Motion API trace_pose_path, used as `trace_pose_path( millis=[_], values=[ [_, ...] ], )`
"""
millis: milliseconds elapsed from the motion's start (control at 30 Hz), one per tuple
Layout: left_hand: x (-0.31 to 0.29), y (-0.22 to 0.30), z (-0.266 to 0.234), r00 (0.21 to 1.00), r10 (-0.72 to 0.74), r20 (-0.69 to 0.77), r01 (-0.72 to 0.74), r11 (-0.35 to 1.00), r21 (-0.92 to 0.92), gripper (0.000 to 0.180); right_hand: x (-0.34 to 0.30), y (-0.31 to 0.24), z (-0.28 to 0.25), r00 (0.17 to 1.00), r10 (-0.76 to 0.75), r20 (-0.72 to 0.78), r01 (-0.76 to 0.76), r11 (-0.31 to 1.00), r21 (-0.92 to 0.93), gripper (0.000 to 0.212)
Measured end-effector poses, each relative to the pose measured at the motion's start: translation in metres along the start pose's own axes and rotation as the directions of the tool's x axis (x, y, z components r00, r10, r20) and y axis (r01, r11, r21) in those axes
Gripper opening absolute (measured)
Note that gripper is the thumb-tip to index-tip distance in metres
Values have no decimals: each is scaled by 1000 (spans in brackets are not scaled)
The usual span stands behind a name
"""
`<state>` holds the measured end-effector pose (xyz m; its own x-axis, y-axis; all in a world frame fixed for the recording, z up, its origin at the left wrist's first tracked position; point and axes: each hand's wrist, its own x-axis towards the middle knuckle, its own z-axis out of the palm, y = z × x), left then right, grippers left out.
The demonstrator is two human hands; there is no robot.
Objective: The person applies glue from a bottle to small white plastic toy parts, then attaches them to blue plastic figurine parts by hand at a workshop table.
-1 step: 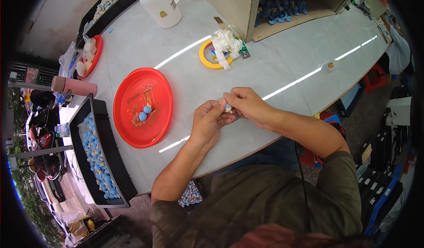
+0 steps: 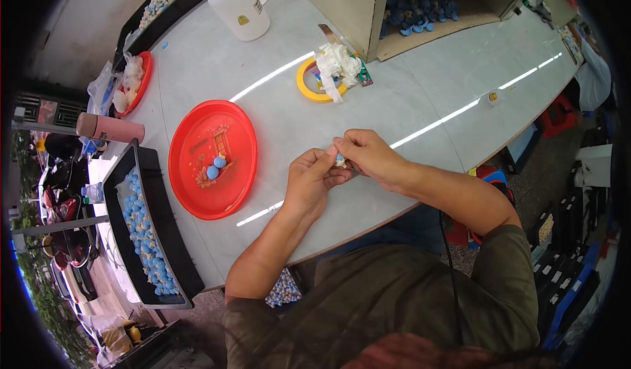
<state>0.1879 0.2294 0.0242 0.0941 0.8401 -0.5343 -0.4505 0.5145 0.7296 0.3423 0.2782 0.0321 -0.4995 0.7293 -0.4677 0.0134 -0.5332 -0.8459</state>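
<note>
Over the grey table's near side, my left hand and my right hand meet at the fingertips. Between them they pinch a small blue-and-white piece, mostly covered by the fingers; its exact kind cannot be made out. Both hands are closed on it. To their left lies a round red tray with a printed pattern. Inside it are small blue balls with some pale parts, close together.
A black bin of blue and cream pieces stands at the left edge, by a pink flask. Farther back are a white jug, yellow tape roll, crumpled tissue and a beige box holding blue pieces.
</note>
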Motion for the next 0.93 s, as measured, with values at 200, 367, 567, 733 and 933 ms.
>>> trace_pose_path(
  millis=[200,367,567,733,933],
  values=[
    [1,-1,2,1000,9,-20,-9,1000,1,24,3,7,2,996,-78,-36,77,997,-21,32],
    [1,-1,3,999,44,-1,-44,999,-11,24,3,9,2,998,-51,-24,51,999,8,29],
    [2,-1,7,999,44,14,-43,996,-75,24,2,10,2,994,-90,-55,94,994,56,34],
    [3,-3,7,997,63,35,-60,996,-66,24,3,11,2,988,-138,-63,143,986,80,34],
    [5,1,3,999,-10,34,12,998,-54,24,-11,-4,1,1000,-11,-14,15,964,266,33]
  ],
)
